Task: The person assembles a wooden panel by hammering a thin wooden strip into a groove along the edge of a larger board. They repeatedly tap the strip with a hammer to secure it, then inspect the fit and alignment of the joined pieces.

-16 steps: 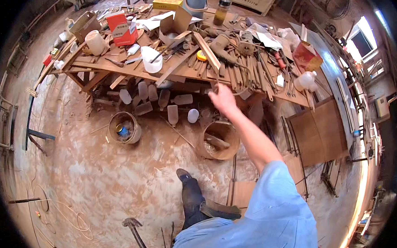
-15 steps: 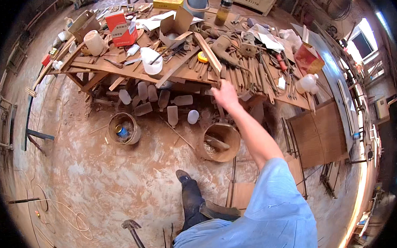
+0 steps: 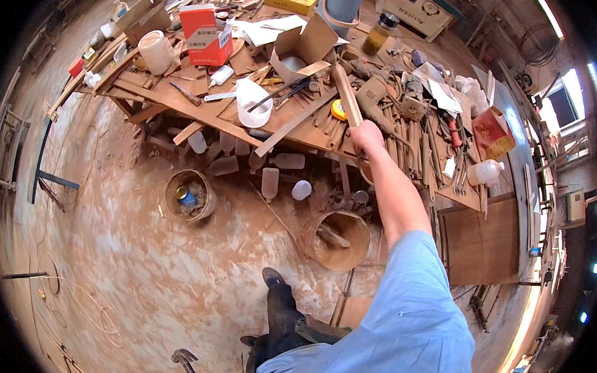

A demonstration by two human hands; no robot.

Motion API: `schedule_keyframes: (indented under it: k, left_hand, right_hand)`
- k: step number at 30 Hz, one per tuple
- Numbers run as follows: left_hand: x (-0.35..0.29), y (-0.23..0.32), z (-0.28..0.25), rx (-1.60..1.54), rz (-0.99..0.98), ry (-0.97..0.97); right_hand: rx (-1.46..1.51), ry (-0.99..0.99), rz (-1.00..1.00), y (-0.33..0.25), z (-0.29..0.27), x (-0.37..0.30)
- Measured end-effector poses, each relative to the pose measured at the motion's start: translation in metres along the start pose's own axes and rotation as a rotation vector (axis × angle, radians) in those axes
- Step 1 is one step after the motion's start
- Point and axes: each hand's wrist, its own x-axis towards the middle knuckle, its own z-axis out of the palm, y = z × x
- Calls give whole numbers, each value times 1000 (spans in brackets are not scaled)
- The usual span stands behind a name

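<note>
My right hand reaches to the front edge of the cluttered workbench. Its fingers are closed round the near end of a pale wooden strip, which slants away over the tools. Beside the strip lie a yellow tape measure and a dusty power drill. At the bottom edge a claw hammer shows its head and part of its handle; the handle runs out of view. My left hand is out of sight below the picture.
Two buckets stand on the floor, one holding a blue can, the other a wood piece. Several plastic bottles lie under the bench. On top are a red-and-white box, a cut white jug and a jar.
My right hand has moved forward to the wooden strip's near end. The view has shifted, and my left hand, which held the hammer, has dropped out of the picture.
</note>
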Motion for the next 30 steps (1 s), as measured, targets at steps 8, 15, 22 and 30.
schedule_keyframes:
  k: [8, 15, 22, 30]
  left_hand:
    - [37, -87, 7, -194, 24, -46]
    - [86, -174, 23, -655, -63, 57]
    - [57, -269, 17, -829, -65, 165]
    - [0, -375, 9, -849, -156, 501]
  right_hand:
    - [1158, -662, -78, 44, 4, -164]
    - [1421, -1292, -112, -9, 17, -330]
    - [1194, -1767, -185, -22, 44, -491]
    - [513, -1279, 15, -51, 89, -621]
